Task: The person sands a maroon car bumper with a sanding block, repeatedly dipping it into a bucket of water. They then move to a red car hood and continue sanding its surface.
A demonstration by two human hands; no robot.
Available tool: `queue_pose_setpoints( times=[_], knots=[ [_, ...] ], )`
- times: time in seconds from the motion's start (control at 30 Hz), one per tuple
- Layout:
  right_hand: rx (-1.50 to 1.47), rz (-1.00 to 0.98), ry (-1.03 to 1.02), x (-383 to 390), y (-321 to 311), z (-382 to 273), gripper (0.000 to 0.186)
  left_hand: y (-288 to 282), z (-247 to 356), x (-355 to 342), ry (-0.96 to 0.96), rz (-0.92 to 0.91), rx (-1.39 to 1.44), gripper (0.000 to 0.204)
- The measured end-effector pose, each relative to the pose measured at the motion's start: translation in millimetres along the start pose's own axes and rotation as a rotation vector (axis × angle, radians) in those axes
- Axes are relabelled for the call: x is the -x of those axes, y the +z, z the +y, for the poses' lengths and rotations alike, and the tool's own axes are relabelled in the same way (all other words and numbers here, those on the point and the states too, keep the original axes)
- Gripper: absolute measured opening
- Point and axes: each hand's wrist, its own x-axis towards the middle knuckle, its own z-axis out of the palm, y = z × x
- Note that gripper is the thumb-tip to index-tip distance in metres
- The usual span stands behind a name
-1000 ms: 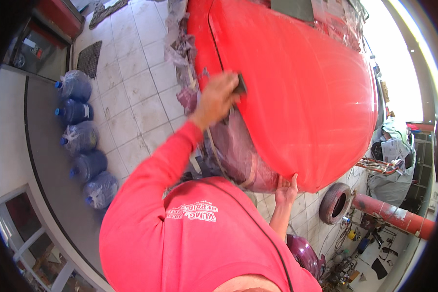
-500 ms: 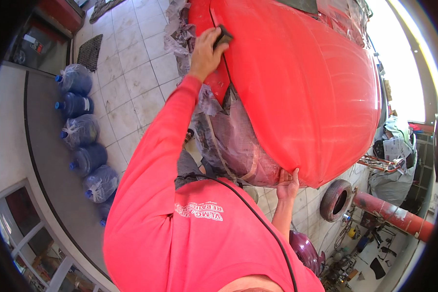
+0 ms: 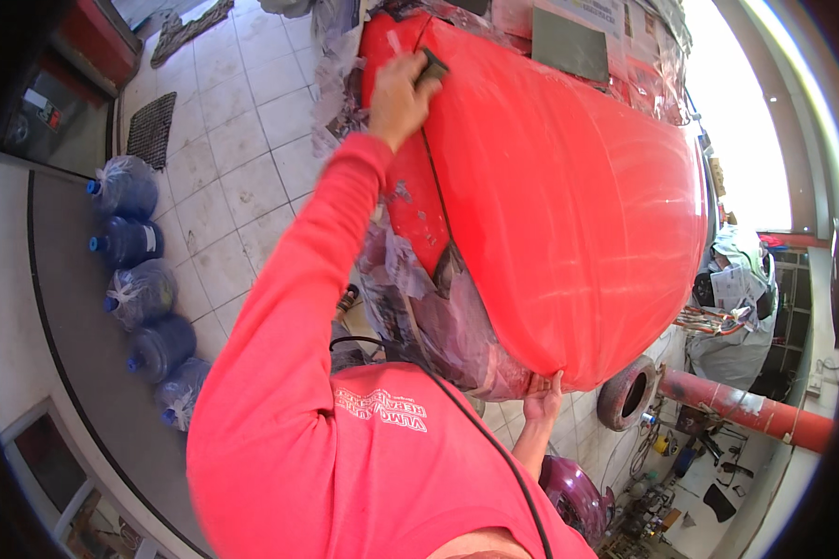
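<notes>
A red car hood (image 3: 569,214) with a dull, streaked surface spreads before me. My left hand (image 3: 399,104) is closed around a small dark block (image 3: 432,67), which looks like a sanding block. It lies against the hood's left edge, near the seam with the red fender (image 3: 408,200); the hand is slightly blurred. At the hood's near edge, my right hand (image 3: 543,402) is turned palm up, its thumb on the rim. The other fingers are partly hidden beneath the edge.
Masking paper and plastic (image 3: 480,326) cover the car's front. A dark grey sheet (image 3: 569,47) lies at the windshield end. Several blue water jugs (image 3: 126,240) line the left wall. A tire (image 3: 626,393), a red post (image 3: 746,401) and a purple painted part (image 3: 576,494) are at right.
My left hand has slid with the block farther along the hood's left edge, toward the windshield. The view has shifted, so the car sits lower. My right hand remains at the near edge.
</notes>
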Motion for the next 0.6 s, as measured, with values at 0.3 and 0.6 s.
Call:
queue_pose_setpoints(
  times=[0.3, 0.6],
  knots=[
    [0.034, 0.031, -0.043, 6.4, -1.6, 4.0, 0.034, 1.8, 19.5, 38.7, 0.111, -0.073, 0.129, 0.058],
    [-0.032, 0.090, -0.039, 8.3, -9.6, 8.5, 0.034, 8.1, -8.7, 22.8, 0.057, -0.044, -0.007, 0.060]
  ],
)
